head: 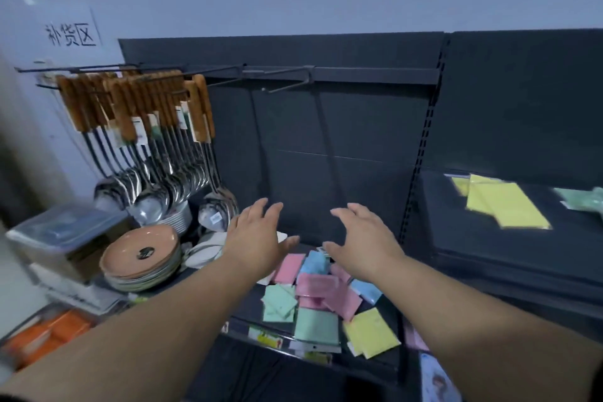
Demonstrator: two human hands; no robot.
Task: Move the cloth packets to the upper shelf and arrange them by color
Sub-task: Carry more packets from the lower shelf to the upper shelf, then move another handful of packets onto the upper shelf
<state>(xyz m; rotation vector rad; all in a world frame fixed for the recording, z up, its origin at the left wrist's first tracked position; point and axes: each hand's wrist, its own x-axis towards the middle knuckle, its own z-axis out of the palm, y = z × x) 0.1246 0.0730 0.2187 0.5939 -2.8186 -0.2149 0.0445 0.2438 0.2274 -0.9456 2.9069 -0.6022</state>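
Left hand (257, 238) and right hand (362, 238) hovering over packet heap (316, 287), fingers spread, gripping nothing, palms facing down. Probably preparing to gather several at once. Pink, blue, green, yellow packets lying mixed on lower shelf (248, 310). Yellow packets (509, 206) lying grouped on upper shelf (489, 248) at right, green packet (584, 199) lying apart from them. Colour sorting seemingly already begun.

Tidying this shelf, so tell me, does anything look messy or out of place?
Yes. The cloth packets on the lower shelf lie jumbled, pink, blue, green and yellow overlapping at angles. The yellow packets on the upper shelf sit askew.
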